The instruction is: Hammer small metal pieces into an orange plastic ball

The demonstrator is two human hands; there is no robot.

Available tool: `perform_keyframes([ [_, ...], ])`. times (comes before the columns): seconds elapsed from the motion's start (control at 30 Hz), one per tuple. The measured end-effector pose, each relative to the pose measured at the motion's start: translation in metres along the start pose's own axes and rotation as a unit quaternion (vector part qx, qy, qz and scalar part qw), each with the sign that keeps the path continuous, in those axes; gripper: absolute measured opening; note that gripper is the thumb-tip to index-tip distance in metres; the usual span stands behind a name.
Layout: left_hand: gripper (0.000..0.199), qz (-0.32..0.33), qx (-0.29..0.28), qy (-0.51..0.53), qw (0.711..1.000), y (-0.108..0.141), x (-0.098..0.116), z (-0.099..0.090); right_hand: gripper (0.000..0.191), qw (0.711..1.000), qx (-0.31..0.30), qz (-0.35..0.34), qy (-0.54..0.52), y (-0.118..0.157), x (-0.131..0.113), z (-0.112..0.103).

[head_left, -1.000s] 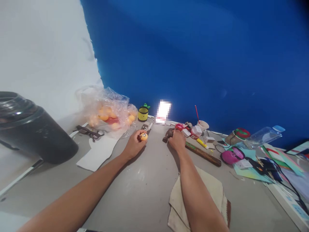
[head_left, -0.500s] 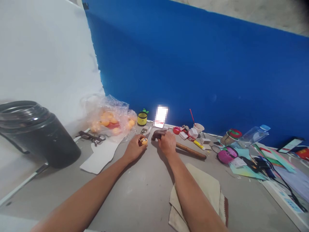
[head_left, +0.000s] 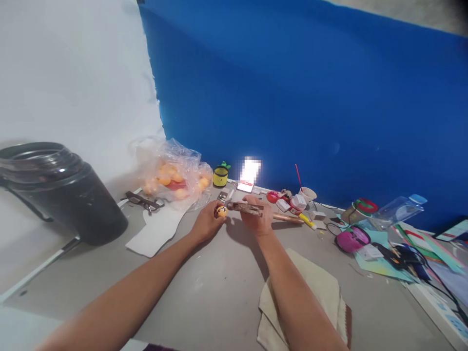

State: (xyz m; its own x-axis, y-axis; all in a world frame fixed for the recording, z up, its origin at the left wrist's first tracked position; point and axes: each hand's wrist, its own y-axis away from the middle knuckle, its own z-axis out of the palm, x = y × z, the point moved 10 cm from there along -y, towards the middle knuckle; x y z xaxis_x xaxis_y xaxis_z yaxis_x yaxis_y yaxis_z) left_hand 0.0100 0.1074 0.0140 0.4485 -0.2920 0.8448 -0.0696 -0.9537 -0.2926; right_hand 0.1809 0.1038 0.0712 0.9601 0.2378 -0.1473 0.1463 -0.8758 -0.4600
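Note:
My left hand (head_left: 205,225) pinches a small orange ball (head_left: 221,212) with dark and shiny marks on its face, held just above the table. In my right hand (head_left: 262,222) is a hammer (head_left: 245,208), gripped close to its worn metal head, the wooden handle sticking out to the right. The hammer's head points left, its end close beside the ball; whether they touch I cannot tell. Just behind the ball lies a small tray of shiny bits (head_left: 223,196).
At left stand a dark flask (head_left: 73,200), eyeglasses (head_left: 142,201) and a plastic bag of orange balls (head_left: 173,175). Behind are a yellow pot (head_left: 220,177) and a lit phone (head_left: 245,185). A folded cloth (head_left: 310,273) lies under my right forearm; a pink pouch (head_left: 351,239) sits right.
My right hand has lifted and turned the hammer, bringing its head nearer the orange ball. The left hand keeps its pinch on the ball. The whole view has shifted slightly.

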Motion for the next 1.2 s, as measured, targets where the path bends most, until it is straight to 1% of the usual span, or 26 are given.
perform_keyframes([
  [0.07, 0.028, 0.003, -0.011, 0.016, 1.0, 0.0, 0.002, 0.002, 0.025, 0.999, -0.033, -0.009, -0.001, 0.002, -0.012, 0.007],
  [0.13, 0.027, 0.005, -0.021, 0.03, 0.999, 0.001, 0.004, 0.004, 0.024, 0.999, -0.047, -0.01, 0.001, 0.004, -0.018, 0.008],
  [0.3, 0.026, 0.004, -0.019, 0.027, 0.999, 0.001, 0.008, 0.004, 0.026, 1.0, -0.021, 0.007, 0.015, 0.002, -0.015, -0.002],
  [0.43, 0.029, -0.01, -0.018, 0.047, 0.999, 0.0, 0.003, 0.004, 0.019, 0.999, -0.048, -0.001, 0.025, 0.002, -0.016, 0.002],
  [0.5, 0.03, -0.02, -0.013, 0.048, 0.999, 0.0, -0.001, 0.004, 0.018, 0.999, -0.022, 0.0, 0.029, 0.001, -0.016, -0.004],
  [0.57, 0.031, -0.024, -0.007, 0.052, 0.998, -0.001, -0.003, 0.004, 0.02, 0.999, 0.029, 0.008, 0.031, 0.001, -0.016, -0.015],
  [0.6, 0.031, -0.024, -0.006, 0.057, 0.998, -0.001, -0.003, 0.004, 0.021, 0.998, 0.046, 0.01, 0.033, 0.002, -0.016, -0.019],
  [0.63, 0.031, -0.023, -0.005, 0.06, 0.998, -0.001, -0.003, 0.004, 0.021, 0.998, 0.047, 0.008, 0.036, 0.002, -0.018, -0.019],
  [0.77, 0.027, -0.015, -0.003, 0.077, 0.997, -0.001, -0.001, 0.003, 0.017, 0.999, -0.011, -0.014, 0.05, 0.003, -0.024, -0.008],
  [0.8, 0.028, -0.018, -0.001, 0.078, 0.997, -0.002, -0.002, 0.003, 0.018, 0.999, -0.01, -0.012, 0.051, 0.003, -0.024, -0.009],
  [0.9, 0.03, -0.034, 0.009, 0.071, 0.997, -0.002, -0.006, 0.001, 0.021, 0.998, 0.024, 0.017, 0.051, 0.001, -0.017, -0.02],
  [0.93, 0.031, -0.033, 0.011, 0.065, 0.997, -0.002, -0.006, 0.001, 0.021, 0.998, 0.02, 0.024, 0.052, 0.0, -0.015, -0.021],
  [1.07, 0.03, -0.021, 0.011, 0.068, 0.997, -0.001, -0.002, -0.001, 0.02, 0.996, -0.059, 0.014, 0.064, -0.002, -0.013, -0.008],
  [1.1, 0.03, -0.023, 0.011, 0.069, 0.997, 0.0, -0.002, -0.001, 0.022, 0.996, -0.062, 0.017, 0.067, -0.002, -0.011, -0.009],
  [1.13, 0.03, -0.026, 0.012, 0.066, 0.997, 0.0, -0.002, -0.001, 0.023, 0.996, -0.052, 0.025, 0.069, -0.003, -0.01, -0.013],
  [1.2, 0.03, -0.027, 0.017, 0.049, 0.998, 0.0, -0.002, -0.002, 0.025, 0.996, -0.015, 0.047, 0.07, -0.004, -0.006, -0.024],
])
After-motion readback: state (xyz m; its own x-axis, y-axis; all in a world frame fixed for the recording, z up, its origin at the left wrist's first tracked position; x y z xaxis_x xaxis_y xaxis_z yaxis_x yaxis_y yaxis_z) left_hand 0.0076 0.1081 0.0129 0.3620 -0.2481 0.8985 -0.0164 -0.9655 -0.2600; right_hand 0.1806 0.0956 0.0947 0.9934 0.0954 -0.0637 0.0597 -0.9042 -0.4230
